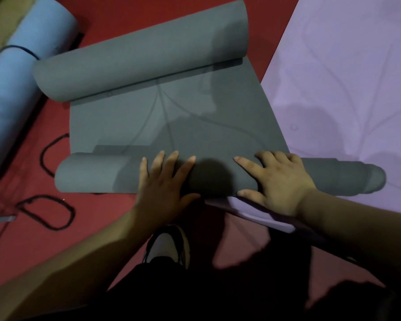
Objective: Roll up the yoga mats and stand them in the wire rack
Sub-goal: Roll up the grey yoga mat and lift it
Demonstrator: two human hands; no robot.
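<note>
Nearest me is a shoe (167, 244) on the red floor (33, 239), planted just behind the work so I can lean over it. Both forearms reach forward. My left hand (164, 179) and right hand (278, 181) lie flat on the near roll of the grey mat (171, 117), fingers straight and spread, gripping nothing. I judge the palms press down to hold the coil tight and push it away from me. That roll runs left to right across the view. Its right end has telescoped out over the purple mat (345, 77), so the coil looks skewed. Beyond the hands a flat stretch of grey is left to roll, then the far end curls up by itself, its axis slanting from lower left to upper right. The purple mat lies flat to the right, one corner under the roll. Far left, a blue mat (21, 66) lies rolled and strapped. I can make out no rack
</note>
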